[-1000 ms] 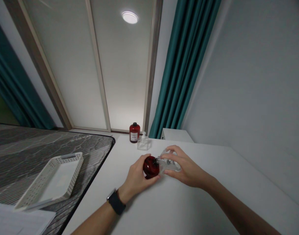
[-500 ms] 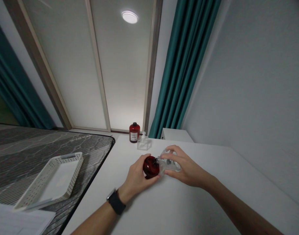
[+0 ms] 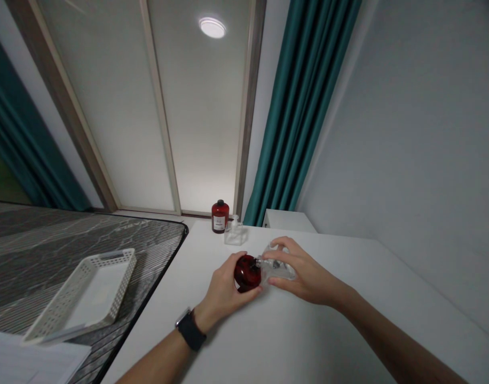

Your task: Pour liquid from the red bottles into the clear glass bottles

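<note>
The left hand point(image 3: 222, 290) is curled around a dark red bottle point(image 3: 246, 273), its thumb stretched along the near side and its fingers round the far side, so that the bottle sits in the crook between them, just above the table point(image 3: 268, 341) or on it — which of the two I cannot tell. The right hand point(image 3: 302, 272) comes in from the other side, palm facing down and inward, fingers arched over the top of a clear bottle point(image 3: 282, 270) and thumb on its near side. That clear bottle lies tipped over in the grip, its neck pointing toward the left hand, right at the dark mouth of the red bottle; whether the two necks touch is too small to make out. Behind the left hand, the wrist wears a black watch point(image 3: 191, 332), and the forearm slants up from the bottom edge; the right forearm runs in from the lower right corner. Straight ahead of the left hand, near the table's far edge, stand a second red bottle point(image 3: 220, 217) with a white label and a clear pump bottle point(image 3: 235, 236) just beside it. Well to the left of the left hand — on a grey mattress point(image 3: 160, 240) — are a white basket point(image 3: 126, 285) and some papers point(image 3: 36, 360).
</note>
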`<state>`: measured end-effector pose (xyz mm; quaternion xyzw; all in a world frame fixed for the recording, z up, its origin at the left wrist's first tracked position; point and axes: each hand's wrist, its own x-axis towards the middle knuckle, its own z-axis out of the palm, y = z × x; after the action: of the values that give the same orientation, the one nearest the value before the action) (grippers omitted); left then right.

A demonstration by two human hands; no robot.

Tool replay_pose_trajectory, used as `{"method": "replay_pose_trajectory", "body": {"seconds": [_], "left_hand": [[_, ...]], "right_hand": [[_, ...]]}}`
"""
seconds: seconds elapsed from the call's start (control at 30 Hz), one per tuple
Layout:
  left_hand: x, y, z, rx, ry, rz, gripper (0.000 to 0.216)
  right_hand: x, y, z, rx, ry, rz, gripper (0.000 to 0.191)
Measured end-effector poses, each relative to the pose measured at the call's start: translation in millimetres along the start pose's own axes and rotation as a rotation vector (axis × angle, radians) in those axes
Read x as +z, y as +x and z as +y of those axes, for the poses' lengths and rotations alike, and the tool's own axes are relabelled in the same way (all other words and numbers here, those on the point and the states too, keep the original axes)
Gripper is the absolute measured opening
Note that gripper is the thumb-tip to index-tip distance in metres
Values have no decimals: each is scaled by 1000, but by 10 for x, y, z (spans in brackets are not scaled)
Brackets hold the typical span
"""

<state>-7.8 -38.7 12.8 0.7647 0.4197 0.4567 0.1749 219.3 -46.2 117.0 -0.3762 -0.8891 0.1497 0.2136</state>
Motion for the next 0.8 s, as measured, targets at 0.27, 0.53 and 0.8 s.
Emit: {"method": "replay_pose_trajectory", "body": {"seconds": [0.27,0.53,0.8], "left_hand": [[7,-12,10,-13,-22,-4,67],[23,-4,17,-15,-51,1,67],[31,-15,26,-32,-86,-8,66]], "right_hand": [[-25,15,-24,8,-5,-11,37],[-32,11,-19,-11,-12,-10,37],[-51,19,-44,-28,-24,-3,38]]}}
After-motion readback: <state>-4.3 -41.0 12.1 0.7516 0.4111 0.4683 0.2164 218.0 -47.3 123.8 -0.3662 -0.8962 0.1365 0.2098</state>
